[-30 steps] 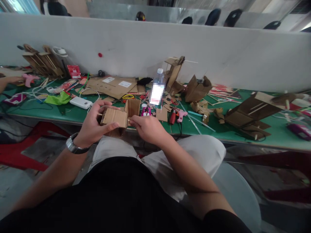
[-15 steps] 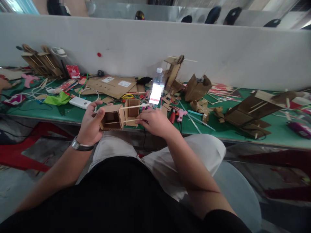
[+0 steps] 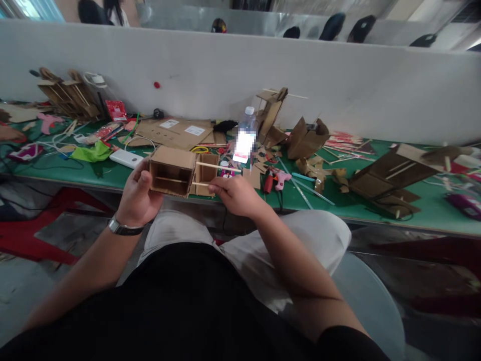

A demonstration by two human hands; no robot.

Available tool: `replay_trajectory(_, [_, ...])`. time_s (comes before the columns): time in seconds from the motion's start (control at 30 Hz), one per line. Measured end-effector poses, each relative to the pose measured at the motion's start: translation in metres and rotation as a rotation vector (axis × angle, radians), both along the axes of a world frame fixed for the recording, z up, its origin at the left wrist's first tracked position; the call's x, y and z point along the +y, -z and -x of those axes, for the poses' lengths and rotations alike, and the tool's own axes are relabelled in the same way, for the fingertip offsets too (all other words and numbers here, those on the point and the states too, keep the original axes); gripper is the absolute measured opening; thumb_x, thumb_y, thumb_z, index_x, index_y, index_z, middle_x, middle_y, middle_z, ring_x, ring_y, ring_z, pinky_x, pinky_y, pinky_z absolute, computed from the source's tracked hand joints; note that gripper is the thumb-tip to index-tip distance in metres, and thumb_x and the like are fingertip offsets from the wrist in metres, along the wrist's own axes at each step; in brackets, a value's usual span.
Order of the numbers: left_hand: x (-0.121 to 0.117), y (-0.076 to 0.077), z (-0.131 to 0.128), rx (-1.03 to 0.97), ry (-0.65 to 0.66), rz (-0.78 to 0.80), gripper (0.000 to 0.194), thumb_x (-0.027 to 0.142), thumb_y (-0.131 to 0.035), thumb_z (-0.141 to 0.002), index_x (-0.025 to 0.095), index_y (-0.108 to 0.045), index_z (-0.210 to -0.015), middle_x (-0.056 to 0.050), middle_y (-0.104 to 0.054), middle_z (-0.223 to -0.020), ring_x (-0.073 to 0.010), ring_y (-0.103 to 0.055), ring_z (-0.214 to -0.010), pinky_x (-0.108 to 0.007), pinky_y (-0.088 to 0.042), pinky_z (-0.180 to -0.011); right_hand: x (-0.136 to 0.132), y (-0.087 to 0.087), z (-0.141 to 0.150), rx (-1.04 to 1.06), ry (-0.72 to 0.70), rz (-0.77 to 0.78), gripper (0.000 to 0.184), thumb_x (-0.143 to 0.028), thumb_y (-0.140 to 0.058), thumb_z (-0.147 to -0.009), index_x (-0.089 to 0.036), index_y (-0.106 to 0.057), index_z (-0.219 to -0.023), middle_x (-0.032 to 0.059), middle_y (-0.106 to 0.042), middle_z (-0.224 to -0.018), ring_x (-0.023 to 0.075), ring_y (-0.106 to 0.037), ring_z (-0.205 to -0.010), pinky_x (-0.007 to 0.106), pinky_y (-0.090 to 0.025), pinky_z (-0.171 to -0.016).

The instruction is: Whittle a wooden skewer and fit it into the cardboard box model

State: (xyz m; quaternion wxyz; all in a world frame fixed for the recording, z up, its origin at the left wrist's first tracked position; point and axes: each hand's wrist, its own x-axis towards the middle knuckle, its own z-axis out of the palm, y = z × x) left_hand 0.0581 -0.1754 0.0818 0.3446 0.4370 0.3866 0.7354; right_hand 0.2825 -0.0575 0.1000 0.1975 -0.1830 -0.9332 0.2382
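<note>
My left hand (image 3: 138, 196) grips the left end of a small open cardboard box (image 3: 175, 156), thumb on the near side and the other fingers hidden behind it. Two thin wooden sticks stick out of the box's right side. My right hand (image 3: 237, 195) pinches the lower wooden stick (image 3: 201, 184) near its outer end. The upper stick (image 3: 218, 166) runs above my right fingers, clear of them. Behind the sticks, another open cardboard piece (image 3: 207, 173) stands at the table's front edge; whether it is joined to the box I cannot tell.
On the green table (image 3: 98, 173) lie a white power bank (image 3: 127, 158), a lit phone (image 3: 242, 148), a pink glue gun (image 3: 281, 178) and flat cardboard (image 3: 171, 134). A bottle (image 3: 248, 118) stands behind the phone. Cardboard models (image 3: 391, 170) stand at right. A white partition (image 3: 210, 70) closes the back.
The box has turned so that its open side and top show more, and it has risen slightly. My left fingers have gone behind it. The right hand keeps its pinch on the stick.
</note>
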Motion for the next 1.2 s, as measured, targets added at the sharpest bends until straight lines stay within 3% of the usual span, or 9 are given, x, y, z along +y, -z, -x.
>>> replay_trajectory(0.17, [-0.002, -0.003, 0.001, 0.029, 0.008, -0.041, 0.068, 0.071, -0.083, -0.065, 0.03, -0.065, -0.117, -0.001, -0.074, -0.119, -0.0302, -0.065, -0.123, -0.041, -0.061, -0.086, -0.003, 0.001, 0.005, -0.015, -0.087, 0.124, 0.045, -0.041, -0.041, -0.105, -0.016, -0.07, -0.081, -0.0003, -0.063, -0.072, 0.0104, -0.049, -0.063, 0.022, -0.036, -0.064])
replay_trajectory(0.43, [-0.003, 0.001, 0.006, 0.1, -0.076, 0.048, 0.058, 0.077, -0.063, -0.08, 0.026, -0.068, -0.108, -0.001, -0.073, -0.121, -0.0326, -0.061, -0.129, -0.043, -0.061, -0.079, -0.025, 0.009, 0.013, 0.04, 0.148, 0.053, 0.035, -0.035, -0.04, -0.104, -0.015, -0.068, -0.096, 0.008, -0.065, -0.08, 0.0163, -0.05, -0.071, 0.029, -0.026, -0.066])
replay_trajectory(0.7, [-0.002, -0.002, 0.004, 0.283, -0.069, 0.076, 0.08, 0.085, -0.062, -0.072, 0.021, -0.062, -0.119, -0.002, -0.073, -0.12, -0.0339, -0.054, -0.137, -0.044, -0.056, -0.087, -0.012, 0.005, 0.011, -0.024, -0.056, 0.203, 0.049, -0.044, -0.039, -0.105, -0.016, -0.07, -0.081, -0.001, -0.058, -0.065, 0.0103, -0.047, -0.06, 0.023, -0.032, -0.061])
replay_trajectory(0.93, [0.005, 0.004, 0.002, 0.019, -0.022, 0.006, 0.057, 0.073, -0.066, -0.082, 0.022, -0.067, -0.108, 0.0, -0.074, -0.118, -0.0294, -0.058, -0.133, -0.039, -0.059, -0.092, -0.025, 0.01, 0.014, 0.068, 0.151, 0.117, 0.036, -0.039, -0.042, -0.103, -0.014, -0.066, -0.092, 0.0083, -0.064, -0.078, 0.0174, -0.051, -0.071, 0.029, -0.027, -0.067])
replay_trajectory(1.2, [0.002, 0.006, -0.014, -0.125, 0.143, -0.075, 0.06, 0.057, -0.09, -0.064, 0.025, -0.07, -0.111, -0.006, -0.073, -0.122, -0.0301, -0.066, -0.122, -0.043, -0.056, -0.103, -0.023, 0.007, 0.017, 0.091, -0.131, 0.331, 0.04, -0.038, -0.043, -0.103, -0.017, -0.069, -0.081, 0.0017, -0.067, -0.078, 0.0129, -0.057, -0.073, 0.024, -0.042, -0.071])
